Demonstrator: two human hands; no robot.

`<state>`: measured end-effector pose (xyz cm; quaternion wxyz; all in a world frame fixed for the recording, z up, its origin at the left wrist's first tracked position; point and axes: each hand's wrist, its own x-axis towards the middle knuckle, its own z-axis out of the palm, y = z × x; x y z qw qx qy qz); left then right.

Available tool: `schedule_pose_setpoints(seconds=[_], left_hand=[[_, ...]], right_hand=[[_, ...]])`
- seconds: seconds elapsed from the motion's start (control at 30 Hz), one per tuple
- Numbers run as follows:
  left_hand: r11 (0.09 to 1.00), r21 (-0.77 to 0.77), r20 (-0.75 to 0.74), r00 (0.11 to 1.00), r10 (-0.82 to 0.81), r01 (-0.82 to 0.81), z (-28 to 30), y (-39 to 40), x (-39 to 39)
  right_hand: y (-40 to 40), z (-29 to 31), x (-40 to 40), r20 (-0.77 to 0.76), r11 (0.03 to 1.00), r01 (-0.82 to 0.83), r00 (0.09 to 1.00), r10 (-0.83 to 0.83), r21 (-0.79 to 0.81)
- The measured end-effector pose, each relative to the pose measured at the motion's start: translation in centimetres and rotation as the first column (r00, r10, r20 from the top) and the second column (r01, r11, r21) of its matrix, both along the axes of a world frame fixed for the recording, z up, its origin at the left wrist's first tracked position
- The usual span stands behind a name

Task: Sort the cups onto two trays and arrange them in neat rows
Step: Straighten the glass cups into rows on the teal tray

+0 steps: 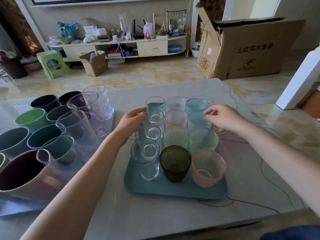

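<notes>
1. I see a teal tray (174, 190), flat with rounded corners and a low rim, sitting on a glossy pale table (155, 219).
2. It holds twelve upright cups in three rows running away from me; all look empty.
3. The left row is smooth clear glass, straight-sided: the nearest clear glass (147, 158) shows a thick base.
4. The middle and right rows are dimpled, hammered-looking tumblers: a dark olive tumbler (174, 163) and a pink tumbler (207, 168) nearest, then two green, then pink and pale blue, then clear and teal at the far end.
5. My left hand (131, 122) curves against the left side of the second clear glass from the far end (155, 117), fingers loosely open around it; I cannot tell whether it truly grips.
6. My right hand (223, 117) hovers over the pale blue tumbler (199, 120), thumb and forefinger pinched near its rim, holding nothing I can make out.
7. At left, a lavender tray (20, 207) carries opaque matte cups, green, dark teal, black and a mauve cup (26, 175), beside tall clear spouted plastic cups (78, 125).
</notes>
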<state>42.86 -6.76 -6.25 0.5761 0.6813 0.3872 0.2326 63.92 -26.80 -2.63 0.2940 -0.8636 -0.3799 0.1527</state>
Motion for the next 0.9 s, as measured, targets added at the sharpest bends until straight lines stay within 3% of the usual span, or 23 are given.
schedule_pose_setpoints(seconds=[0.07, 0.13, 0.3, 0.43, 0.9], left_hand=[[0.999, 0.019, 0.017, 0.999, 0.031, -0.032, 0.4, 0.6, 0.4], [0.996, 0.071, 0.002, 0.998, 0.06, -0.06, 0.7, 1.3, 1.3], [0.985, 0.173, -0.095, 0.995, 0.016, 0.001, 1.2, 2.3, 4.2], [0.964, 0.258, -0.218, 0.976, -0.009, 0.067, 1.4, 2.5, 5.7], [0.972, 0.224, -0.2, 0.979, -0.031, 0.076, 1.4, 3.0, 5.3]], right_hand=[[0.3, 0.1, 0.7, 0.234, 1.0, -0.016, 0.972, 0.014, 0.006], [0.7, 0.1, 1.4, 0.344, 0.999, -0.045, 0.938, 0.048, -0.016], [1.9, -0.6, 1.9, 0.278, 0.973, -0.199, 0.934, 0.225, -0.119], [2.3, -1.1, 2.1, 0.199, 0.965, -0.234, 0.946, 0.255, -0.121], [1.7, -0.5, 1.0, 0.207, 0.964, -0.257, 0.942, 0.265, -0.063]])
